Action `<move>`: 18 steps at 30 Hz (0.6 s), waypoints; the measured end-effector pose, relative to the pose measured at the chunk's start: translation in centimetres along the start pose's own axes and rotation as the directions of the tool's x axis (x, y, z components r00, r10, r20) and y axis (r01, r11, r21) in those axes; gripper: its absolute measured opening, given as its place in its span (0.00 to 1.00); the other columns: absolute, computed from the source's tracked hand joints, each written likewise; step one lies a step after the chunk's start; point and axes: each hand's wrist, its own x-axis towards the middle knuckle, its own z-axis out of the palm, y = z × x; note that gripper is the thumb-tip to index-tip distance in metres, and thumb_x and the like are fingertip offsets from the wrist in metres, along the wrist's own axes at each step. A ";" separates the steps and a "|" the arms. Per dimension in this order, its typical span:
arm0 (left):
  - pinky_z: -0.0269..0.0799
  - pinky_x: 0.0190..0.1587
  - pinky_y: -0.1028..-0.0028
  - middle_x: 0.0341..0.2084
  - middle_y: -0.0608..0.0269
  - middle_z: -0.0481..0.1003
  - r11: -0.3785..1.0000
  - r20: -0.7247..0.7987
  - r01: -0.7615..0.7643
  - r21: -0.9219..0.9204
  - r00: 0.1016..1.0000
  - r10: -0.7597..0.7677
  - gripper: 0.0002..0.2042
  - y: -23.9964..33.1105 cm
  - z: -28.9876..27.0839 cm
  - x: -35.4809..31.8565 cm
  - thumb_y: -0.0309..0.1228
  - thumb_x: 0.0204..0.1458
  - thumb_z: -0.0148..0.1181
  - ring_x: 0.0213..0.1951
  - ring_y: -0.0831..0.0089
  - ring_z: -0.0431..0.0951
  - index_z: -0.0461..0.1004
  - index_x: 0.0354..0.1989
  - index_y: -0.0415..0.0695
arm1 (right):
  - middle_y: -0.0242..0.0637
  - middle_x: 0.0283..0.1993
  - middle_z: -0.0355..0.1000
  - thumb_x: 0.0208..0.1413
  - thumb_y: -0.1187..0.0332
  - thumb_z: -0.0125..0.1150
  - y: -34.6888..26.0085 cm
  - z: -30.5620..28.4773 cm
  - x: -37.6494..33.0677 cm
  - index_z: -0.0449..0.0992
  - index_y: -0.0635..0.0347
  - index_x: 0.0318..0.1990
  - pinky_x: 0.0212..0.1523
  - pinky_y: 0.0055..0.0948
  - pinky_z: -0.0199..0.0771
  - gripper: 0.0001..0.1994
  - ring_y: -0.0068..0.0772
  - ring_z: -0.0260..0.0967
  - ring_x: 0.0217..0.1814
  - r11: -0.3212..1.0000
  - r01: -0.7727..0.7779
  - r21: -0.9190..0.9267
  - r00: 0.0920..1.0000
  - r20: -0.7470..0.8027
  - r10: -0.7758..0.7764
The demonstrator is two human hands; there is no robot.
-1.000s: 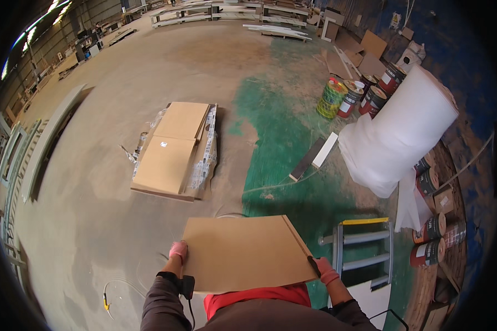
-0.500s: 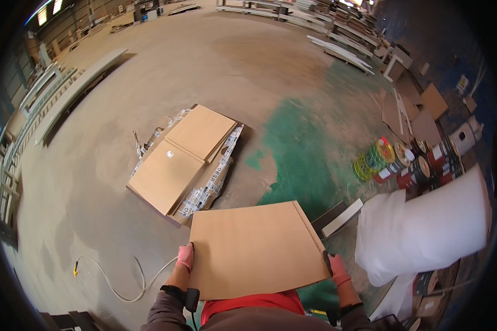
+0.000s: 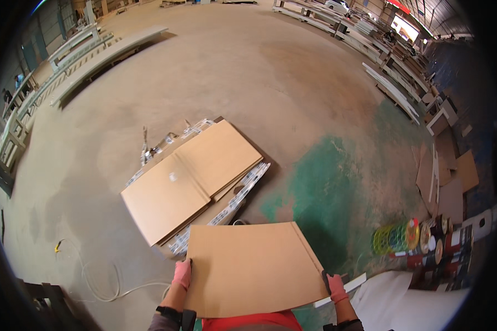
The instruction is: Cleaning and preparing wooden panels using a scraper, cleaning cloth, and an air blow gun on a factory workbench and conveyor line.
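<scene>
A flat tan wooden panel (image 3: 254, 267) is held level in front of my body, gripped at its two side edges. My left hand (image 3: 183, 273), in a pink and black glove, closes round its left edge. On the opposite edge, my right hand (image 3: 336, 286) has the same kind of glove and its dark fingertips hook over the side. Fingers under the panel are hidden. Just beyond it, similar tan panels lie in two side-by-side piles, one left (image 3: 163, 201) and one right (image 3: 221, 157), on printed wrapping (image 3: 251, 179).
A pale hose (image 3: 102, 298) curls on the floor at left. Rolls and drums (image 3: 428, 243) stand at right, beyond a white sheet roll (image 3: 395, 295). A long low rack (image 3: 107, 60) is far left; white planks (image 3: 392, 91) lie far right.
My view has turned and tilted up, so the floor piles sit lower in view and the white roll has slid toward the lower right. Both hands still hold the panel.
</scene>
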 end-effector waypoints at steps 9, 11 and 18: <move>0.61 0.21 0.73 0.17 0.64 0.70 0.938 -0.132 0.104 -0.332 0.979 -0.155 0.13 16.0 13.2 12.2 0.36 0.47 0.54 0.18 0.76 0.66 0.70 0.24 0.36 | 0.57 0.30 0.70 0.50 0.59 0.53 -17.6 -3.5 26.9 0.73 0.71 0.32 0.33 0.40 0.67 0.18 0.56 0.69 0.36 0.982 0.173 -0.070 0.985 -0.014 -0.174; 0.60 0.20 0.74 0.17 0.66 0.70 0.928 -0.192 0.000 -0.372 0.978 -0.077 0.13 16.9 15.4 16.3 0.36 0.47 0.53 0.17 0.77 0.65 0.70 0.24 0.37 | 0.53 0.22 0.69 0.52 0.62 0.50 -21.7 -3.6 32.5 0.73 0.72 0.27 0.27 0.36 0.64 0.16 0.38 0.68 0.22 0.970 0.244 0.020 0.970 -0.024 -0.244; 0.66 0.35 0.68 0.27 0.49 0.73 0.995 -0.252 0.047 -0.091 0.965 -0.069 0.18 21.4 23.1 30.1 0.39 0.50 0.46 0.31 0.61 0.72 0.70 0.37 0.33 | 0.39 0.17 0.64 0.52 0.63 0.50 -31.8 3.0 52.9 0.70 0.70 0.23 0.23 0.32 0.57 0.16 0.30 0.58 0.19 0.950 0.302 0.080 0.953 -0.014 -0.302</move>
